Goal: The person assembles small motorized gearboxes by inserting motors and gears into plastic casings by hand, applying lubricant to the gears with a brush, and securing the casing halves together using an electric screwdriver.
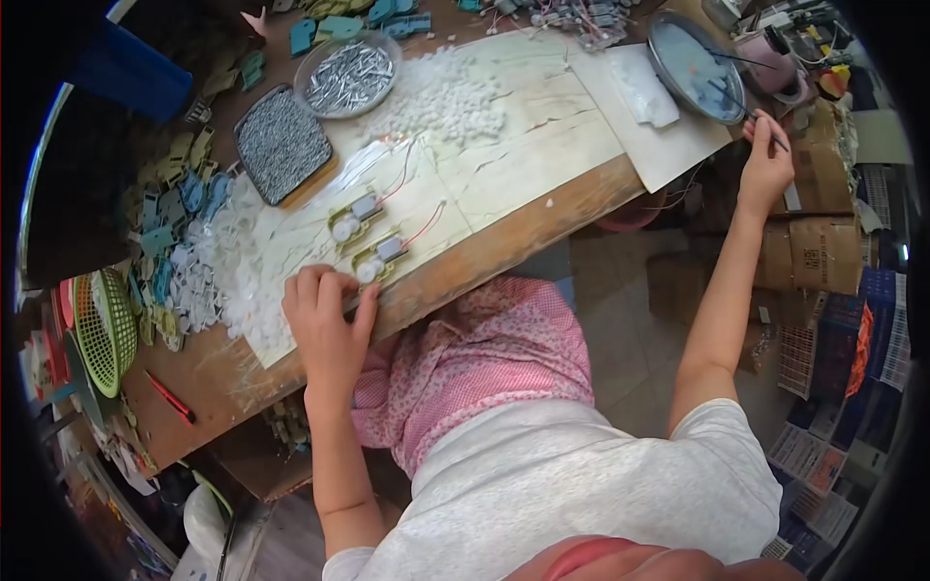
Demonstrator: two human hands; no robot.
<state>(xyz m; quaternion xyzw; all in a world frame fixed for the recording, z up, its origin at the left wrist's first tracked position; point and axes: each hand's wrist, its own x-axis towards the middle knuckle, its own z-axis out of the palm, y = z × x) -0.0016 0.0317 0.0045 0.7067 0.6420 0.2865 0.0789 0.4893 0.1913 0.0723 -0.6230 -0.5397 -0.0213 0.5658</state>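
My left hand [327, 315] rests at the front edge of the table, fingers bent and thumb apart, beside two small assemblies. The nearer assembly [380, 259] has a grey motor, a white round part and a red wire; the other assembly [356, 215] lies just behind it. At the right, my right hand [767, 160] pinches a thin dark stick whose tip reaches into a metal bowl [696, 68] of whitish, wet-looking material. A white block [642, 87] lies on a pale sheet left of the bowl.
A black tray [281, 145] of small metal pieces and a round tub [347, 76] of screws stand at the back left. White parts [446, 97] are heaped beside them. A green basket [105, 332] and a red cutter [170, 397] are at the far left. Cardboard boxes [823, 254] stand right.
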